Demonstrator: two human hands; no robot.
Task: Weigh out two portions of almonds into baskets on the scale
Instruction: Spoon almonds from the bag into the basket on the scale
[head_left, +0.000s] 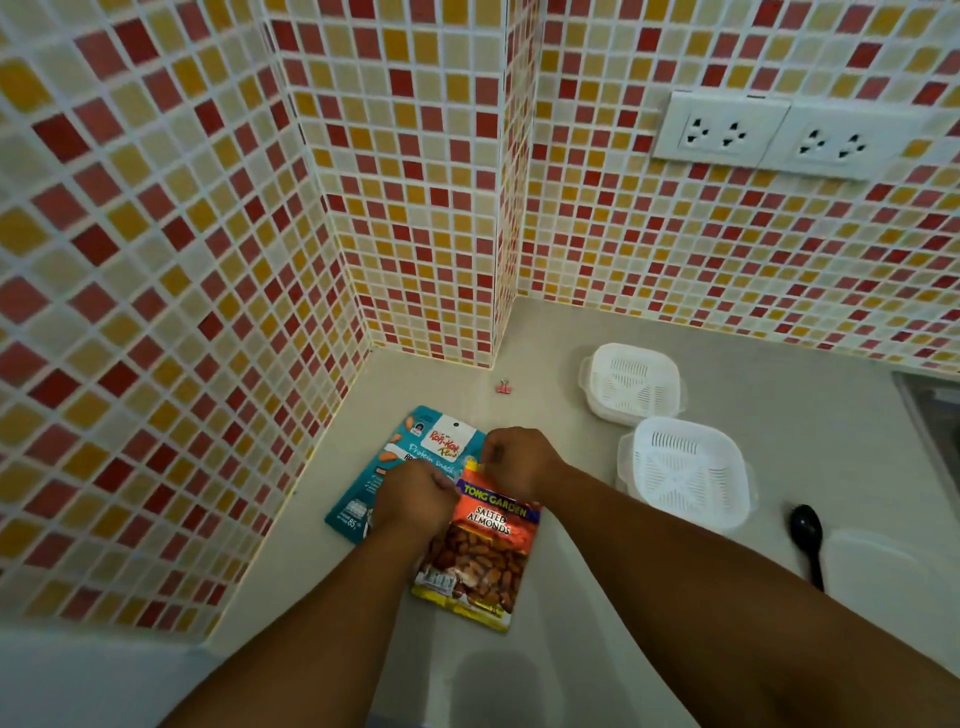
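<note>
Item: orange-and-blue foil packet of salted almonds (480, 551), flat on the pale worktop (571, 649) directly ahead of us, its far corner overlapping a teal snack pouch (384, 467) at its 10 o'clock. Long axis runs roughly 12 to 6, tilted slightly; sealed top toward 12 o'clock, yellow bottom hem toward 6. Our left hand (413, 496) has curled fingers pinching the top edge at the packet's 11 o'clock corner; our right hand (514, 457) pinches the same edge near 1 o'clock, both closed on the foil and almost touching. We judge the seal unopened and the coming tear to run across that top edge, with both hands equally near. Two white slotted plastic baskets (685, 473) sit at 2 o'clock, well apart; a black plastic spoon (808, 535) lies at 3 o'clock. We cannot identify the scale.
</note>
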